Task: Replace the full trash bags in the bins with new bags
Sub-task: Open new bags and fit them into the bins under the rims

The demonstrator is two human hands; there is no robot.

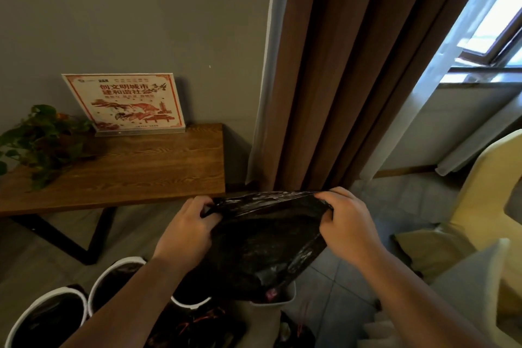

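Grey wall [127, 8] fills the upper left of the frame, with a brown curtain [339, 65] hung at centre and a bright window [491, 22] at the upper right. At the left a wooden counter [135, 167] is seen, on which a red-and-white printed sign [124, 102] is stood against the wall beside a leafy plant [42, 138]. At the centre of the frame a black trash bag [265, 240] is held stretched between both hands. Its upper edge is pinched at the left corner by the left hand [187, 227] and at the right corner by the right hand [346, 223], with fingers curled over the plastic. The bag's lower end is hung over a small pale bin [282, 299] at lower centre; whether they touch cannot be told. White-rimmed bins [104, 274] lined with dark plastic are seen at the lower left, partly hidden by the left forearm. A pale yellow chair [480, 192] is seen at the right edge.
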